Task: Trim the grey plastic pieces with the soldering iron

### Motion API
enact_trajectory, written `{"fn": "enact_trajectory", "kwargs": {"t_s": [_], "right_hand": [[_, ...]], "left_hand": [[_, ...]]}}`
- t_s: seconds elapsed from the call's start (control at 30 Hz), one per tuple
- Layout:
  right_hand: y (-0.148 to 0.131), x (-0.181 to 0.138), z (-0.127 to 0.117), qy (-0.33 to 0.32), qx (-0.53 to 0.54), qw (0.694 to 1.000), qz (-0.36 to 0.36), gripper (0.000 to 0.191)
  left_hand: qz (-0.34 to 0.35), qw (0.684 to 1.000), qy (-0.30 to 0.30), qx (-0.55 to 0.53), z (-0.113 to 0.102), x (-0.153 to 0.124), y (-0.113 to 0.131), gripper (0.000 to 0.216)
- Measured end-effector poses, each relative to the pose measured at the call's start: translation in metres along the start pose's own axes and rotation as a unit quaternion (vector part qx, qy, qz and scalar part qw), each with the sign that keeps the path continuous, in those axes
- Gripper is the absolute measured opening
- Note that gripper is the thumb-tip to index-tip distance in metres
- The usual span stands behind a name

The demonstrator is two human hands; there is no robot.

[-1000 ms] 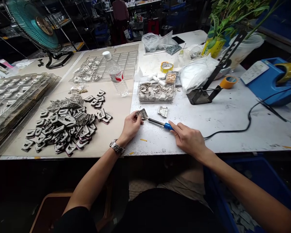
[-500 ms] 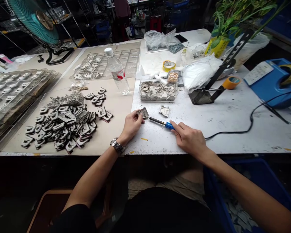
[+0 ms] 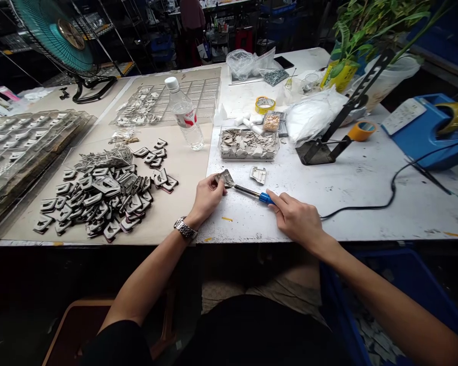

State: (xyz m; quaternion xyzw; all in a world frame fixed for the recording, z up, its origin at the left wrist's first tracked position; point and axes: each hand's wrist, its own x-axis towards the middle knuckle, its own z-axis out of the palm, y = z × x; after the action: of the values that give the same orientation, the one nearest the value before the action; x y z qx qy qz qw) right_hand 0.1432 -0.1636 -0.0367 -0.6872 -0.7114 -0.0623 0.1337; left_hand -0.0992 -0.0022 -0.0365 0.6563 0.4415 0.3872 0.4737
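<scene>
My left hand (image 3: 209,195) pinches a small grey moulded part (image 3: 225,178) just above the white tabletop. In my right hand (image 3: 299,217) is a soldering iron (image 3: 266,197) by its blue handle, its dark shaft angled left. The iron's tip meets the near right edge of the grey part; the exact contact is too small to make out. A pale part of similar size (image 3: 258,175) lies on the table just beyond the iron. Behind it stands a clear box (image 3: 248,144) filled with flat pale pieces. The iron's black cord (image 3: 366,207) trails off to the right.
Left of my hands lies a heap of grey, dark-edged parts (image 3: 103,198). Compartment trays (image 3: 19,147) are stacked at far left, a water bottle (image 3: 186,119) stands mid-table. A black metal stand (image 3: 316,152) and a blue tape dispenser (image 3: 423,127) are at right, a fan (image 3: 61,40) back left.
Both hands hold nearly the same pose, the iron's tip still at the grey part. Only a slight shift of the view shows.
</scene>
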Motion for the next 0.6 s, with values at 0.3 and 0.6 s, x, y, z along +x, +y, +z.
{"fn": "enact_trajectory", "kwargs": {"t_s": [0.3, 0.6], "right_hand": [[0.0008, -0.0041, 0.0014, 0.008, 0.006, 1.0, -0.001, 0.048], [-0.0006, -0.0026, 0.0015, -0.001, 0.015, 1.0, 0.012, 0.049]], "left_hand": [[-0.023, 0.999, 0.013, -0.039, 0.0022, 0.0012, -0.0062, 0.023], [-0.031, 0.998, 0.019, -0.043, 0.0029, 0.0006, -0.0012, 0.02]]}}
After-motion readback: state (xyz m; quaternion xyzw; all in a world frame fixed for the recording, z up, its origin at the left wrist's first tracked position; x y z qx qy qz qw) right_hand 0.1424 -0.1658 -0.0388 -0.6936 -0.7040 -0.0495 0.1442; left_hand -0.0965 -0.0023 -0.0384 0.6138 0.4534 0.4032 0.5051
